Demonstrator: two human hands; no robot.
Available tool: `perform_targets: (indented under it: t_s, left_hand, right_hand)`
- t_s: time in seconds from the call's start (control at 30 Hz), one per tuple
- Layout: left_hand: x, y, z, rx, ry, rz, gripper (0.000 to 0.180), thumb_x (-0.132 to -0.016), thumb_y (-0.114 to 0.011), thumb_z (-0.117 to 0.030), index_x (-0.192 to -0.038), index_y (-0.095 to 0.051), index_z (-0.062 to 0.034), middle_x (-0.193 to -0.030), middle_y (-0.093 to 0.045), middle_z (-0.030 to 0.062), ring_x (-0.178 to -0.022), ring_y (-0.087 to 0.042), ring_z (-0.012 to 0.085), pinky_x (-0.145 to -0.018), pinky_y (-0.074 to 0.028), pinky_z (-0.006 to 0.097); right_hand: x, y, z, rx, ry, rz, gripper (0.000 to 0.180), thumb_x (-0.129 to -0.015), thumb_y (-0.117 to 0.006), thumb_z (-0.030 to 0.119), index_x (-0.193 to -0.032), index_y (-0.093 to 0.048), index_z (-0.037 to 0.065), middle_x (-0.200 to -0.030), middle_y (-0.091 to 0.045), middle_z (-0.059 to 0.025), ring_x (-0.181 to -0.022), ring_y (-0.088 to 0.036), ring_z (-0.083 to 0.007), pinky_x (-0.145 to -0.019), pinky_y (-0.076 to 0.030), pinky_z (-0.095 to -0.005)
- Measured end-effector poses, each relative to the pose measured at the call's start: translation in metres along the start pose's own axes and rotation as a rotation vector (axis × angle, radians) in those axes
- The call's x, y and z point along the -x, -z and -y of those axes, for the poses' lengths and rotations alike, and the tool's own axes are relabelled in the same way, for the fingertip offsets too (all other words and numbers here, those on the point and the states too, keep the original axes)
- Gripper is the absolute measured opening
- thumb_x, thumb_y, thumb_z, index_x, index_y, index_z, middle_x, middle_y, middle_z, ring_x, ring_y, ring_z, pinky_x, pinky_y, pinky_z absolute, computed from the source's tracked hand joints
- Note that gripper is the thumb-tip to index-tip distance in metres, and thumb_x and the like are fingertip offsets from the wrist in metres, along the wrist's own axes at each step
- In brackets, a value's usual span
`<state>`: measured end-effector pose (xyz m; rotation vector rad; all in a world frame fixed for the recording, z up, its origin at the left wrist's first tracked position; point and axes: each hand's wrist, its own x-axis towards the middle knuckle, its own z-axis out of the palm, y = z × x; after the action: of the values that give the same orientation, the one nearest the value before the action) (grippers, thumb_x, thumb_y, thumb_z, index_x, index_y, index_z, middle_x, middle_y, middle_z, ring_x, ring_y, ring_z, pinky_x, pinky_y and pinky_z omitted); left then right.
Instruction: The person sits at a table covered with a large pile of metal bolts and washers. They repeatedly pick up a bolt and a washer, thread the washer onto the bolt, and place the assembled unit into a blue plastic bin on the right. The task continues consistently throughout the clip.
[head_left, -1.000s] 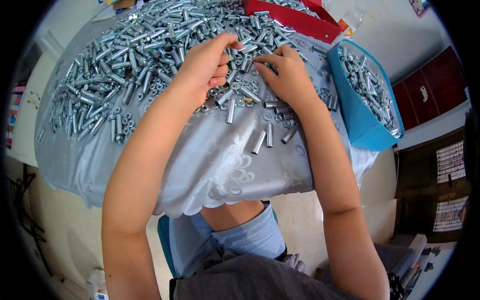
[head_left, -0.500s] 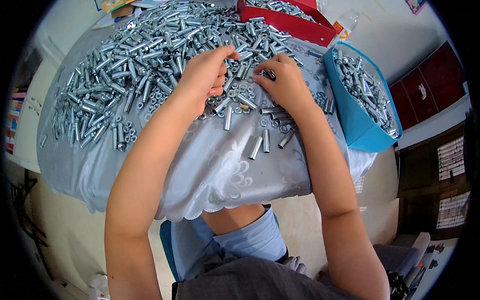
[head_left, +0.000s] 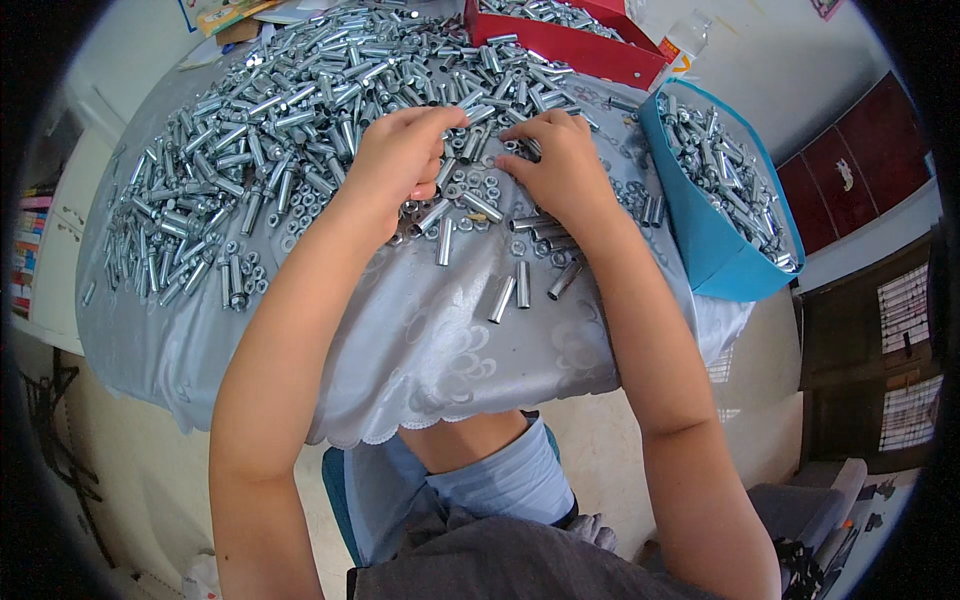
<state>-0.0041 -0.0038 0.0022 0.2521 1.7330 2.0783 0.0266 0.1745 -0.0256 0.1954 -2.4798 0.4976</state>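
Above the near part of a heap of silvery metal sleeves and bolts (head_left: 300, 110), my left hand (head_left: 395, 165) is closed with its fingers curled in. Whatever it holds, if anything, is hidden. Just to its right, my right hand (head_left: 560, 170) reaches down to the heap with thumb and forefinger apart. Metal pieces show in that gap, but I cannot tell whether they lie behind it or touch the fingers. Loose nuts (head_left: 475, 185) and washers lie between the hands. A metal sleeve (head_left: 444, 242) lies below them, and a pair of sleeves (head_left: 512, 292) lies nearer me.
A blue fabric bin (head_left: 700, 235) full of bolts stands at the right. Behind the heap is a red box (head_left: 570, 50) of metal parts, with a clear plastic bottle (head_left: 685, 45) beside it. A shiny grey tablecloth (head_left: 420, 340) hangs over the table's near edge.
The view has shifted slightly. My left hand stays curled, tipped a little lower. The right thumb and forefinger have spread slightly wider apart.
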Motion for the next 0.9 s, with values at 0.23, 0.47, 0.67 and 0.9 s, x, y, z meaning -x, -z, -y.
perform_targets:
  t_s: [0.23,0.47,0.67,0.9]
  left_hand:
    - [-0.002,0.001,0.002,0.001,0.006,0.023,0.022,-0.085,-0.052,-0.025,-0.089,-0.056,-0.0037,-0.050,-0.024,-0.0096,-0.039,-0.020,0.0012,-0.036,-0.017,0.019]
    - [0.002,-0.002,-0.003,-0.059,0.011,0.017,0.024,-0.084,-0.051,-0.027,-0.085,-0.055,-0.0038,-0.048,-0.023,-0.0098,-0.037,-0.019,0.0013,-0.035,-0.017,0.019]
    - [0.006,-0.005,-0.006,-0.090,0.014,0.092,0.024,-0.082,-0.050,-0.029,-0.078,-0.053,-0.0051,-0.047,-0.023,-0.0100,-0.037,-0.018,0.0012,-0.034,-0.015,0.020]
    - [0.006,-0.003,-0.005,-0.084,0.005,0.180,0.025,-0.083,-0.050,-0.029,-0.077,-0.051,-0.0050,-0.047,-0.022,-0.0097,-0.037,-0.018,0.0014,-0.034,-0.015,0.019]
  right_hand:
    - [-0.001,0.005,0.001,0.020,0.019,0.099,0.017,-0.068,-0.068,0.017,-0.080,-0.067,0.005,-0.089,-0.057,-0.0118,-0.091,-0.049,-0.0290,-0.080,-0.041,-0.0366]
    - [-0.012,0.008,0.014,-0.756,-0.353,0.141,0.021,-0.080,-0.059,0.018,-0.089,-0.060,-0.001,-0.078,-0.061,-0.0060,-0.071,-0.055,-0.0135,-0.063,-0.045,-0.0263]
    - [-0.011,0.017,0.030,-1.107,-0.377,0.251,0.022,-0.086,-0.055,0.021,-0.093,-0.057,0.000,-0.074,-0.056,-0.0009,-0.066,-0.050,-0.0065,-0.060,-0.042,-0.0198]
    - [-0.011,0.022,0.032,-1.109,-0.500,0.264,0.021,-0.086,-0.055,0.022,-0.092,-0.059,0.002,-0.074,-0.056,-0.0004,-0.066,-0.049,-0.0053,-0.058,-0.041,-0.0180]
